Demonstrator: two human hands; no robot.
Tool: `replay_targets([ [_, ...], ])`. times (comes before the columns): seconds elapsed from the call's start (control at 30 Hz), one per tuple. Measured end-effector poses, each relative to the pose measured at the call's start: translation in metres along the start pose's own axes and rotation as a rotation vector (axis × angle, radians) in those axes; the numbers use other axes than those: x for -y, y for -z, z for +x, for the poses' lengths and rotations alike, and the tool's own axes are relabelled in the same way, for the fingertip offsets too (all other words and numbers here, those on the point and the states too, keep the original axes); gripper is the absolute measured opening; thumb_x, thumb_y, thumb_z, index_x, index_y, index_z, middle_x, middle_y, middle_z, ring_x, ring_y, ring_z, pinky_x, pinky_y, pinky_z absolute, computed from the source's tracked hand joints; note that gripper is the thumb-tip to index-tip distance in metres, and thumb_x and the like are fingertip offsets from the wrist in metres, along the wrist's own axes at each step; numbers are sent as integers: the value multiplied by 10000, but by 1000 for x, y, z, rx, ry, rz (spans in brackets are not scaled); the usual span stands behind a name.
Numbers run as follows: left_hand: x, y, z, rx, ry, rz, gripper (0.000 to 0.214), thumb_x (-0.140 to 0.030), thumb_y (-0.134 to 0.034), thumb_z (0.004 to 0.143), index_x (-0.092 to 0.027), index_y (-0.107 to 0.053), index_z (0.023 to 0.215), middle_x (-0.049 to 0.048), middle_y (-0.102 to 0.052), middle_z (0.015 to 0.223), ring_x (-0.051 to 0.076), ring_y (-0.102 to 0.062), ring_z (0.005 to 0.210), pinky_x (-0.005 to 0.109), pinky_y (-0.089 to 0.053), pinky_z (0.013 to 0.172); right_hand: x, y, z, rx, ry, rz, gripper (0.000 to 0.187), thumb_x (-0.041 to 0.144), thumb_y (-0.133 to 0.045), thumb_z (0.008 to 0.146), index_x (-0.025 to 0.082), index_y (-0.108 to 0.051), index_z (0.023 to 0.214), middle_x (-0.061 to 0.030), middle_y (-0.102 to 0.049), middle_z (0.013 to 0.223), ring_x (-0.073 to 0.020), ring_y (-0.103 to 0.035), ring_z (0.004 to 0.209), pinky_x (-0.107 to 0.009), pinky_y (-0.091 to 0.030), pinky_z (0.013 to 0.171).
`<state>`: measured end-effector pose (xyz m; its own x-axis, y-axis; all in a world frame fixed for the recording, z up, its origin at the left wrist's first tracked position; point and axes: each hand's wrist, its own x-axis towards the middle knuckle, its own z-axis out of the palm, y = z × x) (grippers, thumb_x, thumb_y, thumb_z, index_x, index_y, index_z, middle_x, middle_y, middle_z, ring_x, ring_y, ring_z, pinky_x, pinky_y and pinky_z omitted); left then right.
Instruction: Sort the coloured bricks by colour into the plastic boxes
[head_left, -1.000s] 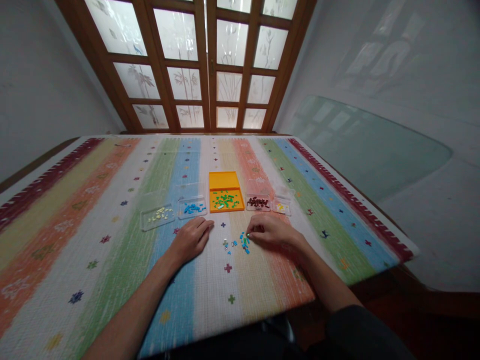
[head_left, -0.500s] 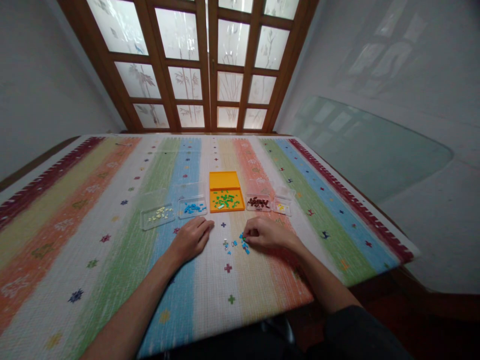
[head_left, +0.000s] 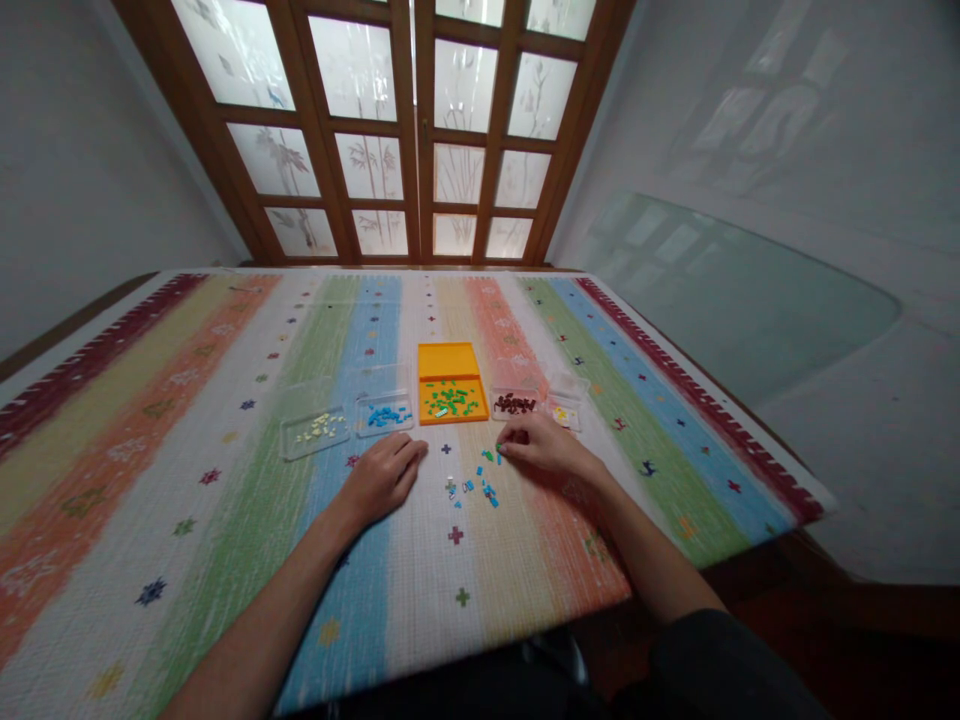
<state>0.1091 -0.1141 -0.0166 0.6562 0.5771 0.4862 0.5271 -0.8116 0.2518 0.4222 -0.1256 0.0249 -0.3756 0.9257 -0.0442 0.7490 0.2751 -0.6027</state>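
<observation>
My right hand is just in front of the box of brown pieces, thumb and fingertips pinched on a small green brick. A blue brick and another green brick lie on the cloth beside those fingertips. Closer to me is a loose cluster of blue bricks, with a few grey and blue bits to its left. My left hand rests on the cloth before the clear box of blue bricks, fingers loosely extended and holding nothing.
An opened yellow case with green pieces stands in the middle. Clear boxes hold cream pieces, brown pieces and yellow and white pieces. A striped cloth covers the table, whose near edge is close to me.
My right hand has moved away from me and slightly right, off the blue cluster. Green and blue bricks now show beside its fingertips. The left hand stays put.
</observation>
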Motion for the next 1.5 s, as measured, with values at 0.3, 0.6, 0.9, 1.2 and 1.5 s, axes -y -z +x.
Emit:
replay_targets([
  [0.3,0,0,-1,22,20,-19,235,-176,-416,1003,-157,-645,1053,95,-663,916,234,-634,877,380,-555,811,8,-4,-3,104,-9,-22,130,131,-680,807,171,-799,842,-40,-744,747,-132,-610,627,-234,-421,608],
  [0.6,0,0,-1,16,15,-8,224,-179,-416,1010,-169,-636,1054,86,-657,915,225,-634,874,362,-552,815,13,-6,-3,86,-10,11,106,136,-693,818,159,-788,860,-40,-731,736,-128,-603,624,-231,-419,601],
  [0.9,0,0,-1,24,25,-16,222,-175,-421,1006,-171,-638,1053,86,-659,923,225,-634,882,367,-554,821,19,-12,-7,54,3,9,234,59,-658,795,143,-738,998,-49,-710,841,-136,-609,707,-238,-444,648],
  [1.2,0,1,-1,21,25,-20,209,-174,-430,1007,-176,-636,1040,82,-656,923,220,-632,882,351,-545,815,25,-17,-10,-6,6,-55,131,163,-729,849,160,-709,978,-58,-697,870,-153,-595,729,-269,-436,672],
  [1.5,0,1,-1,29,25,-15,225,-171,-425,1003,-172,-650,1012,85,-648,910,221,-622,867,356,-543,812,22,-21,-12,-28,63,-151,53,155,-677,916,163,-727,932,-92,-710,933,-195,-628,861,-319,-466,796],
])
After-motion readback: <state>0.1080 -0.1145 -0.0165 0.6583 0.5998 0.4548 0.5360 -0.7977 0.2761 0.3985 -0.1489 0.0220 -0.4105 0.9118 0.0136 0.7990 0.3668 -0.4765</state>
